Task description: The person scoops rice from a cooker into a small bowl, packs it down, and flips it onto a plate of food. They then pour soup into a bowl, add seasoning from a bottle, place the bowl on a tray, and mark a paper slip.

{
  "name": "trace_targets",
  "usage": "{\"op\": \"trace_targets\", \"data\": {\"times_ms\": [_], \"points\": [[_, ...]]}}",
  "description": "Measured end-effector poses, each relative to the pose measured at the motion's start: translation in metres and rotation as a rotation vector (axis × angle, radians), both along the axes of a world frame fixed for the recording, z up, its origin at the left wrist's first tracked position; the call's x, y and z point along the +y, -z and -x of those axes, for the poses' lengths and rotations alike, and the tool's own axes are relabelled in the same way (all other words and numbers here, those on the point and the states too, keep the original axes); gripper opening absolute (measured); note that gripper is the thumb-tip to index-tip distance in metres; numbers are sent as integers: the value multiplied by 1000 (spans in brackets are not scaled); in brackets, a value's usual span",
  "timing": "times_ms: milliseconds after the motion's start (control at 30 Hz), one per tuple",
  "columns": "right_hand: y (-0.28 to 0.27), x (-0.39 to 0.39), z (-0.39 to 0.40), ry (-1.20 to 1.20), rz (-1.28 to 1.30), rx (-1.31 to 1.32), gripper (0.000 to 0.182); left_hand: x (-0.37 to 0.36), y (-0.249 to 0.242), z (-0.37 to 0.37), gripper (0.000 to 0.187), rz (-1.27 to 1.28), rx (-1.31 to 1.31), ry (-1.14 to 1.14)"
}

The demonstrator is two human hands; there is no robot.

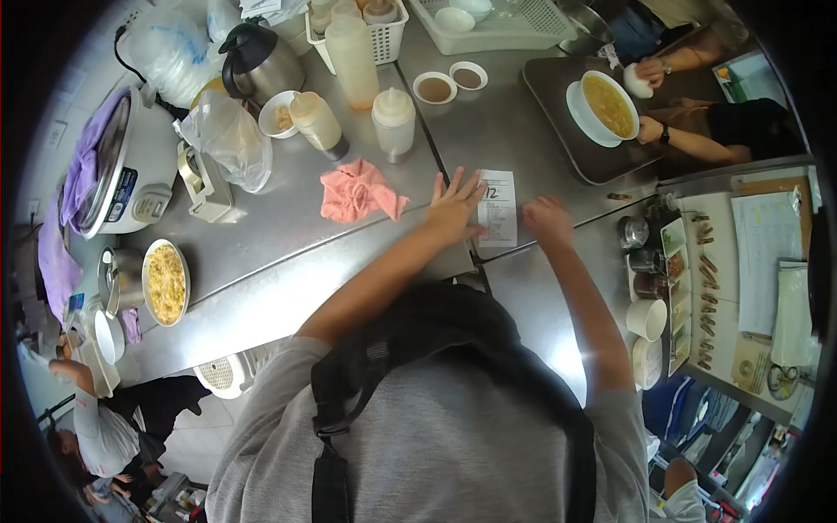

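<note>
A white printed order slip point(499, 213) with a large handwritten "12" lies on the steel counter point(288, 261). My left hand point(453, 209) is flat with its fingers spread, its fingertips and thumb at the slip's left edge. Just right of the slip, my right hand point(547, 221) is curled closed; what it holds, if anything, is hidden. A crumpled pink cloth point(359, 192) rests left of my left hand. Beyond the cloth are a squeeze bottle with a white top point(393, 126) and a tilted-looking sauce bottle point(316, 125).
A co-worker's hands point(649, 129) touch a soup bowl point(602, 109) on a dark tray point(558, 96). Two small sauce dishes point(435, 88) sit at the back. Left are a rice cooker point(139, 174), a tape dispenser point(206, 187) and a bowl of food point(166, 283). Condiment containers point(647, 319) line the right.
</note>
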State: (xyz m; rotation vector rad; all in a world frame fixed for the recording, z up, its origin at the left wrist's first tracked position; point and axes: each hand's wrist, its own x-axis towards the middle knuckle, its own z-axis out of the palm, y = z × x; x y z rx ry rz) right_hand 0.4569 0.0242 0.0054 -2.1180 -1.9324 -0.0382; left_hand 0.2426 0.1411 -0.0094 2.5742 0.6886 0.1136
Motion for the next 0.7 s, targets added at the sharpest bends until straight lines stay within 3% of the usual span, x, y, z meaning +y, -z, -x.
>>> {"op": "trace_targets", "data": {"times_ms": [167,300,333,367,433,533,567,633,700], "points": [[1,-36,-5,236,-184,172,13,-1,2,0,95,-37,50,24],[29,-61,25,438,-149,203,33,25,-26,-13,95,197,90,54],[36,-63,34,400,-270,105,33,47,-67,-19,88,205,-39,91],[27,-62,41,452,-216,162,33,68,-110,-25,82,223,-161,142],[13,-60,47,490,-303,257,32,132,-164,-53,65,-103,-376,215],[5,-64,51,541,-312,320,32,178,-331,-81,59,-527,-890,185],[4,-62,49,555,-307,329,31,194,-379,-87,42,-425,-1067,218],[7,-60,45,533,-356,318,32,204,-471,-79,28,-467,-1175,-76],[11,-61,45,518,-380,317,32,220,-513,-78,24,-440,-1326,-246]]}}
